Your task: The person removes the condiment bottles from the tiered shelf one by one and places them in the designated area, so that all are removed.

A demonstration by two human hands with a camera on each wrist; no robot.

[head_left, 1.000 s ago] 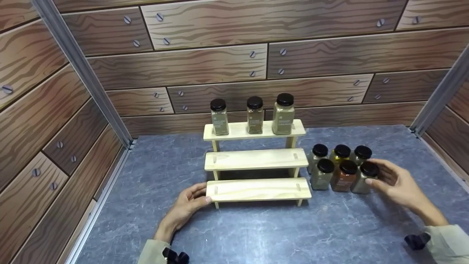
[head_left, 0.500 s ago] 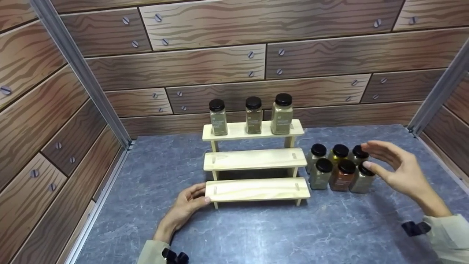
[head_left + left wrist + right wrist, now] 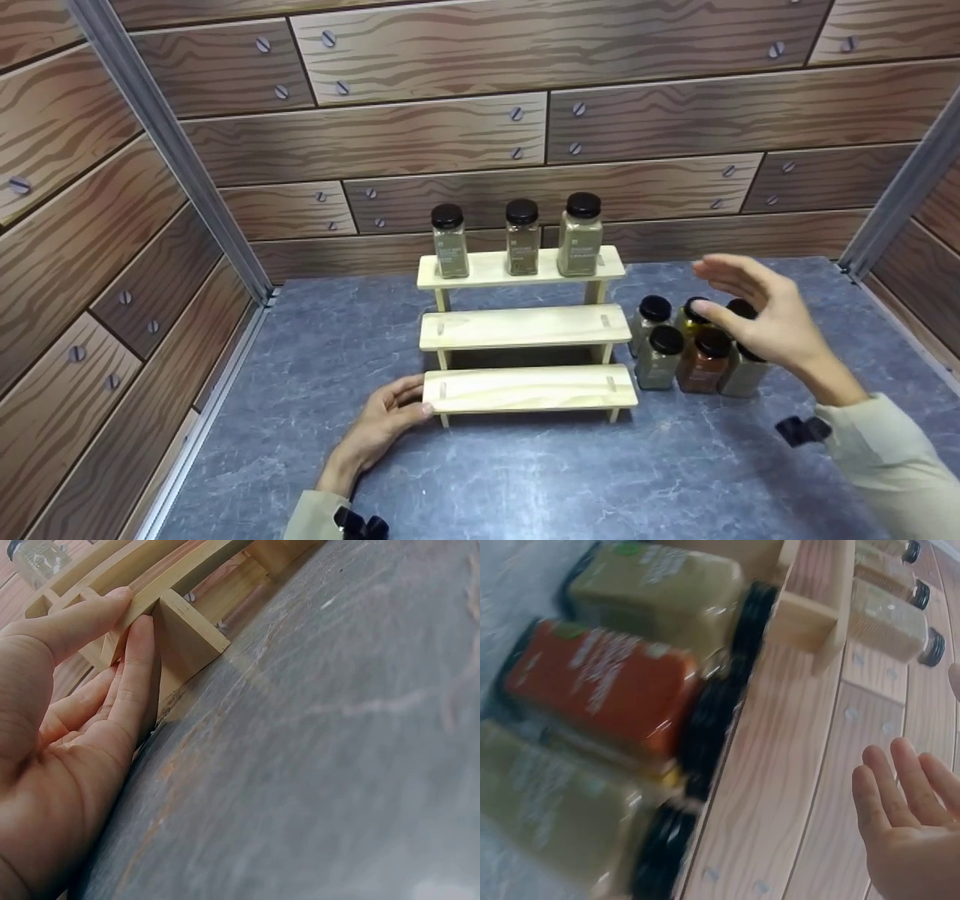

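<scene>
A three-step wooden display rack stands mid-table. My left hand grips the left end of its lowest step, thumb on the upper side and fingers beneath. My right hand hovers over a group of spice jars to the right of the rack, fingers spread and nothing held. It partly hides the back jars, among them one with yellow contents. In front stand a green-grey jar, a red-orange jar and a pale jar, all black-lidded.
Three more spice jars stand spaced along the top step: a left one, a brown middle one and a larger right one. Wood-patterned panels wall in the grey marbled table at the back and sides.
My right hand has lifted off the front right jar and moved left and away from me, over the back jars. The left hand keeps its place on the rack; the jars have not moved.
</scene>
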